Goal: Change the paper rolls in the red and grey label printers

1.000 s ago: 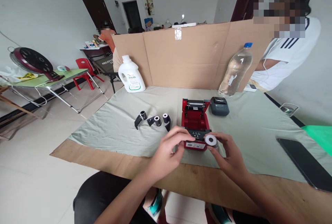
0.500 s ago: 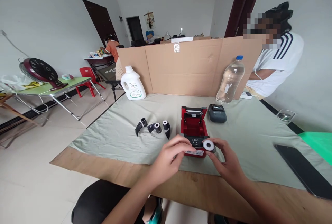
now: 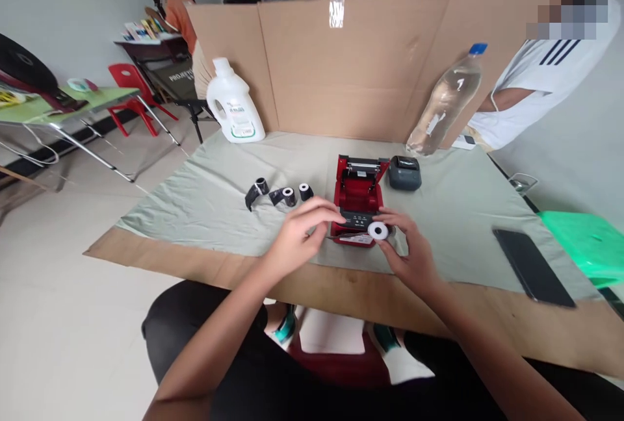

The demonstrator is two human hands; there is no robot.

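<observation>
At the far side of the cloth-covered table (image 3: pixel 160 243) stands a brown cardboard panel (image 3: pixel 346 76), with a white jug (image 3: pixel 234 106) before its left part and a clear bottle (image 3: pixel 447 102) leaning before its right part. From my distant place I see the red printer (image 3: pixel 359 199) on the cloth (image 3: pixel 458 213), just beyond the two hands, and beside it a small grey device (image 3: pixel 404 174). I judge that the work is in its middle: the printer's lid (image 3: pixel 363 167) is already raised, so this step is done, but the pale-ended roll (image 3: pixel 385 231) is not yet inside; it is held in front of the printer's near right corner. The right hand (image 3: pixel 412 255) pinches this roll between the thumb and the fingers. From the roll a thin dark strip (image 3: pixel 344 236) goes toward the left hand (image 3: pixel 302 236), whose thumb and forefinger are bent toward each other; because of the blur, I cannot tell whether they grip its end. The seating of the roll and the lowering of the lid seem to me the parts that remain. Three dark rolls (image 3: pixel 288 197) lie apart on the cloth, untouched.
</observation>
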